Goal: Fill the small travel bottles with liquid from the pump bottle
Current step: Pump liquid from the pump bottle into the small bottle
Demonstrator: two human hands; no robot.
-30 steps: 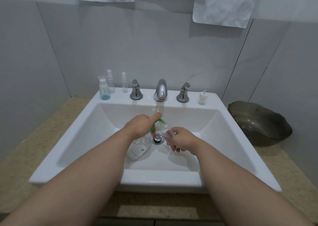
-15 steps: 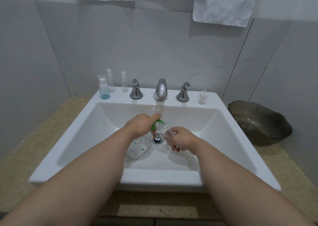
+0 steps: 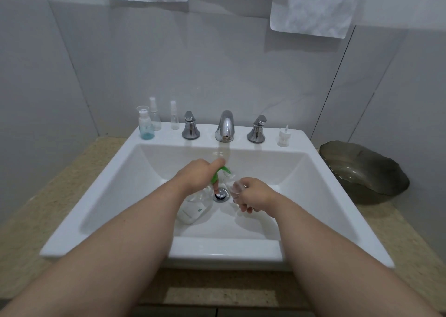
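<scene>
The left hand (image 3: 196, 178) grips the pump bottle (image 3: 193, 209), which is tilted low in the sink (image 3: 224, 248). One finger lies along its green pump head (image 3: 217, 175), and the hand hides the bottle's neck. The right hand (image 3: 257, 197), fingers curled, pinches a small clear travel bottle (image 3: 235, 187) just beside the nozzle, above the drain (image 3: 220, 194). On the back ledge stand three more small bottles (image 3: 155, 120), a faucet (image 3: 225, 126) between two handles (image 3: 190, 129), and a white pump cap (image 3: 283, 138). A dark shell-shaped dish (image 3: 362, 169) sits on the speckled beige counter (image 3: 36, 196). White cloths (image 3: 313, 5) hang on the grey tiled wall (image 3: 241, 63).
</scene>
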